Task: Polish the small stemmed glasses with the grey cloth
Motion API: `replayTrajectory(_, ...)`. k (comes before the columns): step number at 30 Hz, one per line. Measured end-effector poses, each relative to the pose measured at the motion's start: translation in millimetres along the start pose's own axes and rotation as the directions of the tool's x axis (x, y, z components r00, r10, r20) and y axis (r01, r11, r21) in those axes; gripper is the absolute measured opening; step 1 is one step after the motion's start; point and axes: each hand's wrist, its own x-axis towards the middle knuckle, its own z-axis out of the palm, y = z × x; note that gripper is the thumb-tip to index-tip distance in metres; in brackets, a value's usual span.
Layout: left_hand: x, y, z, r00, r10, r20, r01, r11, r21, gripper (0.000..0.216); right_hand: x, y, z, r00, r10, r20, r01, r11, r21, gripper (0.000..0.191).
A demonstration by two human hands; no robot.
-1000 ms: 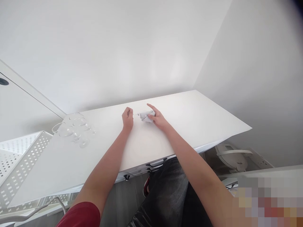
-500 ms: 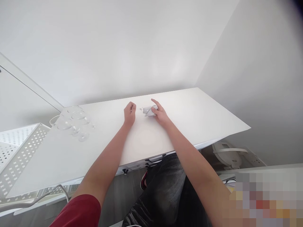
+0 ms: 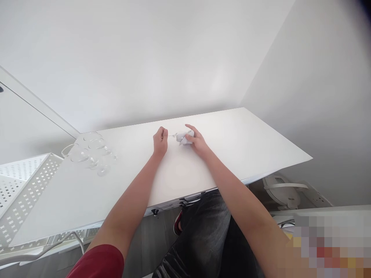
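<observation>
Between my hands a small clear stemmed glass is held sideways over the white table, its stem pointing left. The fingers of my left hand are closed at the stem's foot end, hiding the foot. My right hand is on the bowl end, gripping a pale tissue or thin cloth against the glass; its thumb presses on the front and its index finger sticks out. Whether the tissue goes inside the bowl is hard to make out.
Several clear stemmed glasses are grouped at the table's left end. A white perforated rack and a grey cable are beside and below that end. Walls border the back and right; a white lidded appliance sits low at right.
The tissue has shifted and bunched around the bowl under my right hand. My left hand keeps its grip on the stem end. The whole view has moved slightly.
</observation>
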Motion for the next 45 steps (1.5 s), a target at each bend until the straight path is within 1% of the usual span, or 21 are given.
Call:
replayTrajectory(2, 1, -3, 1, 0.999, -0.032, -0.040, 0.032, 0.999, -0.003, 0.051, -2, -3, 2, 0.997, -0.081, 0.022, 0.082, 0.992, -0.092, 0.082)
replayTrajectory(5, 4, -8, 1, 0.980, -0.136, -0.144, 0.130, 0.990, -0.050, 0.057, -7, -7, 11, 0.973, -0.201, 0.117, 0.228, 0.918, -0.324, 0.075)
replayTrajectory(7, 5, -7, 0, 0.973, -0.164, -0.160, 0.154, 0.985, -0.072, 0.058, -7, -7, 15, 0.975, -0.192, 0.110, 0.219, 0.907, -0.360, 0.070)
replayTrajectory(10, 3, -1, -1, 0.995, -0.055, -0.078, 0.052, 0.998, -0.047, 0.052, -3, -2, 12, 0.998, -0.064, -0.014, 0.061, 0.987, -0.149, 0.071)
replayTrajectory(12, 1, 2, -1, 0.999, 0.032, -0.022, -0.032, 0.999, 0.003, 0.048, 0, 0, 8, 0.997, 0.047, -0.057, -0.046, 0.999, 0.019, 0.072)
replayTrajectory(14, 1, 1, 0, 0.999, 0.035, -0.040, -0.034, 0.999, 0.022, 0.049, 0, -2, 7, 0.997, 0.047, -0.056, -0.044, 0.998, 0.043, 0.075)
replayTrajectory(16, 2, -3, 1, 0.993, -0.057, -0.108, 0.053, 0.998, -0.037, 0.053, -3, -6, 11, 0.997, -0.081, -0.021, 0.078, 0.993, -0.090, 0.073)
replayTrajectory(18, 4, -7, 1, 0.973, -0.181, -0.144, 0.162, 0.978, -0.134, 0.055, -8, -10, 17, 0.975, -0.210, 0.071, 0.222, 0.937, -0.269, 0.065)
replayTrajectory(20, 5, -7, 0, 0.964, -0.237, -0.122, 0.212, 0.959, -0.189, 0.055, -10, -11, 21, 0.960, -0.251, 0.120, 0.278, 0.883, -0.379, 0.057)
replayTrajectory(21, 5, -5, 0, 0.968, -0.226, -0.105, 0.204, 0.961, -0.186, 0.053, -9, -11, 21, 0.965, -0.241, 0.100, 0.261, 0.885, -0.385, 0.056)
replayTrajectory(24, 2, 2, -1, 0.995, -0.093, -0.041, 0.089, 0.991, -0.100, 0.043, -4, -6, 15, 0.993, -0.101, -0.059, 0.088, 0.977, -0.194, 0.062)
replayTrajectory(26, 1, 5, 0, 1.000, -0.028, -0.006, 0.028, 0.998, -0.050, 0.041, -1, -4, 10, 0.995, -0.009, -0.102, 0.005, 0.999, -0.039, 0.066)
replayTrajectory(27, 1, 5, 1, 1.000, -0.025, -0.009, 0.025, 0.999, -0.045, 0.041, -1, -3, 9, 0.995, -0.012, -0.102, 0.010, 1.000, -0.019, 0.067)
replayTrajectory(29, 2, 3, 2, 0.996, -0.077, -0.054, 0.072, 0.994, -0.078, 0.045, -3, -4, 11, 0.991, -0.117, -0.059, 0.110, 0.987, -0.120, 0.067)
replayTrajectory(31, 4, 0, 2, 0.982, -0.159, -0.104, 0.143, 0.979, -0.146, 0.047, -6, -5, 15, 0.968, -0.246, 0.047, 0.249, 0.923, -0.293, 0.061)
replayTrajectory(33, 5, 0, 2, 0.972, -0.208, -0.108, 0.184, 0.963, -0.196, 0.047, -9, -6, 18, 0.947, -0.294, 0.130, 0.321, 0.848, -0.421, 0.053)
replayTrajectory(34, 5, 2, 2, 0.972, -0.214, -0.098, 0.191, 0.960, -0.202, 0.047, -9, -5, 19, 0.947, -0.294, 0.128, 0.319, 0.829, -0.460, 0.052)
replayTrajectory(38, 4, 9, 2, 0.980, -0.193, -0.058, 0.177, 0.963, -0.203, 0.043, -9, 1, 19, 0.943, -0.333, -0.019, 0.268, 0.791, -0.550, 0.049)
replayTrajectory(41, 4, 9, 1, 0.963, -0.267, -0.034, 0.250, 0.934, -0.256, 0.044, -9, 3, 22, 0.901, -0.433, -0.021, 0.325, 0.707, -0.628, 0.039)
replayTrajectory(42, 4, 7, 1, 0.957, -0.288, -0.028, 0.271, 0.926, -0.262, 0.043, -10, 3, 23, 0.895, -0.445, -0.022, 0.334, 0.703, -0.627, 0.037)
replayTrajectory(45, 5, 2, 0, 0.957, -0.290, -0.006, 0.281, 0.933, -0.226, 0.035, -8, 0, 21, 0.911, -0.394, -0.123, 0.292, 0.826, -0.482, 0.038)
